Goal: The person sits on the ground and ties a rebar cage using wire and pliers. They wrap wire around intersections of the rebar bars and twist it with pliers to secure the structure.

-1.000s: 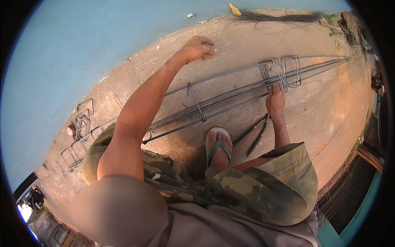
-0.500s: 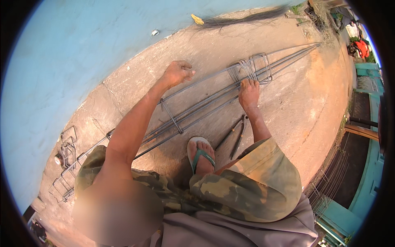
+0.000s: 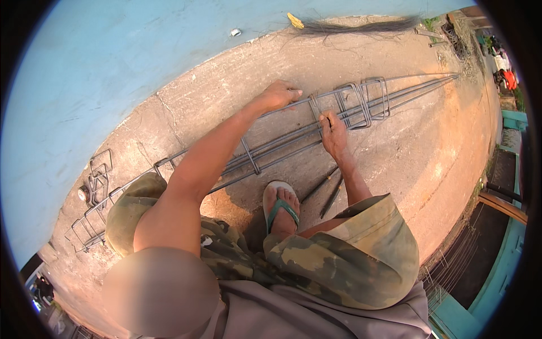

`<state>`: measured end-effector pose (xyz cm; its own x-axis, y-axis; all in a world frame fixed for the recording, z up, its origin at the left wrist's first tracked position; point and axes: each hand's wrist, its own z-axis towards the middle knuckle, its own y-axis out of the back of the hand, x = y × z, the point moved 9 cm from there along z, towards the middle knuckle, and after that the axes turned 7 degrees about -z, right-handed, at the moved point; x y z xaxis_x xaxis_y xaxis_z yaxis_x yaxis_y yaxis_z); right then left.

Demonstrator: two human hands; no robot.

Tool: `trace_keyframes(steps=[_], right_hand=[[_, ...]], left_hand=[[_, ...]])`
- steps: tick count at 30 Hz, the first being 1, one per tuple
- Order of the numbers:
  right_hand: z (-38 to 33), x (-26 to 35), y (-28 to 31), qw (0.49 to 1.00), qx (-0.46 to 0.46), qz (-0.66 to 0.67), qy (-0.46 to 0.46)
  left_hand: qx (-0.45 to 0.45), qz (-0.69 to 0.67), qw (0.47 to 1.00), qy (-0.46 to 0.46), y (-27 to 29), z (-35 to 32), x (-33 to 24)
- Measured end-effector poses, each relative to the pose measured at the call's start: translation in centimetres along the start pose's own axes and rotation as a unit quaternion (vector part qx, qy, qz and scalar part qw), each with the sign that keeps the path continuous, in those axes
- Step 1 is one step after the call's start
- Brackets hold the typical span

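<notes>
Both hands are on the steel bars: left hand (image 3: 280,94) closed over the top bar (image 3: 271,111) at about 12 o'clock, fingers curled round it; right hand (image 3: 333,133) just beside it at 1 o'clock, fingers pressed down on the lower bars and touching the nearest wire loop (image 3: 347,105). Bars (image 3: 395,96) run as a long bundle from 8 o'clock up to 2 o'clock across the concrete ground (image 3: 237,85), w/ a cluster of rectangular loops bunched close together right of the hands and single loops spaced out toward 8 o'clock (image 3: 250,157). More loose loops (image 3: 99,172) lie piled at 9 o'clock near the blue wall (image 3: 84,68). Foot in a sandal w/ a green strap (image 3: 280,206) planted at 6 o'clock, just short of the bundle; two dark rods, poss. tool handles (image 3: 324,189), lie beside it. Judging from this, a loop is being set along the bars. To do it well: keep the left hand steady on the top bar so the cage doesn't roll, slide one loop at a time w/ the right, keep it square to the bars, match the spacing already set, and watch fingertips between loop and bar.
</notes>
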<state>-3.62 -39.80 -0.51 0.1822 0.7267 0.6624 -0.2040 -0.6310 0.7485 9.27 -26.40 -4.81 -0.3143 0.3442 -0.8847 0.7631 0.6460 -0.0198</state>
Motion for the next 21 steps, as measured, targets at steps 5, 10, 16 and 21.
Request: trace_keyframes(steps=[5, 10, 16, 21], right_hand=[[0.5, -1.1, 1.6, 1.000, -0.007, 0.003, -0.022], [1.1, -2.3, 2.1, 0.998, 0.046, 0.002, -0.040], [2.3, -3.8, 4.4, 0.995, 0.057, -0.009, -0.078], [2.6, -5.6, 4.2, 0.968, 0.141, -0.200, -0.059]], left_hand=[[-0.027, -0.059, 0.998, 0.006, -1.8, 2.1, -0.9], [-0.016, -0.079, 0.996, 0.038, -3.9, 4.0, -1.8], [-0.006, -0.051, 0.996, 0.067, -4.4, 5.5, -1.6], [-0.018, -0.067, 0.995, 0.078, -4.3, 5.2, -1.0]])
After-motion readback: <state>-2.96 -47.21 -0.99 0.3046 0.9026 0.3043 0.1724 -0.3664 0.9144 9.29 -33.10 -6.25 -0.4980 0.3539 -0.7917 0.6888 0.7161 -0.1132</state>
